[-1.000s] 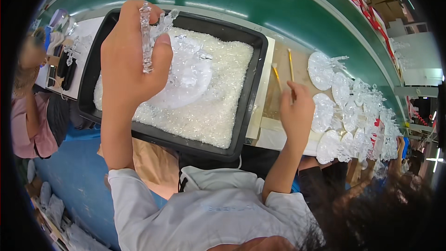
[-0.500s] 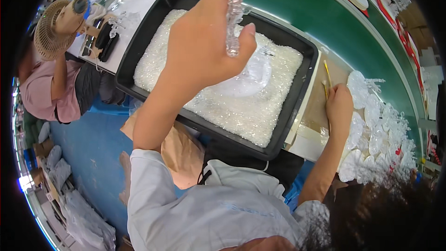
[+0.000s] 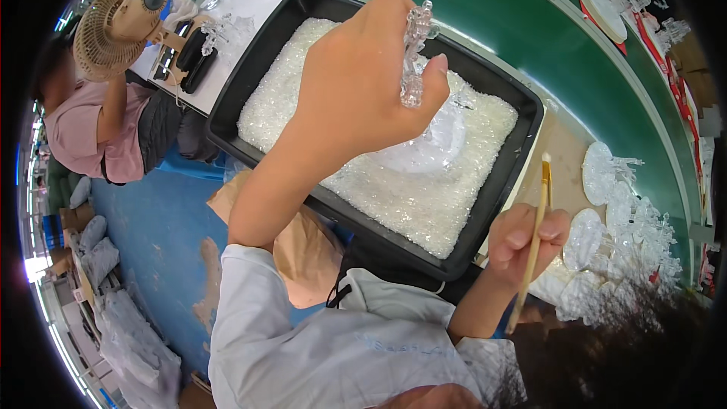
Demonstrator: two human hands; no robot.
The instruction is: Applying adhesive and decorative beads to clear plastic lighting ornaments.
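Currently L fingers [image 3: 435, 79] grip clear pc [image 3: 414, 45] over blk tray [image 3: 261, 60], R fingers [image 3: 518, 235] closed round thin brush [image 3: 540, 208].

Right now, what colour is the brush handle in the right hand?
The brush handle is yellowish tan, like pale wood; best seen in the head view.

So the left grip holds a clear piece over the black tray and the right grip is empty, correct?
No: the right grip isn't empty; the head view shows it holding a brush. The left grip does hold a clear piece over the black tray.
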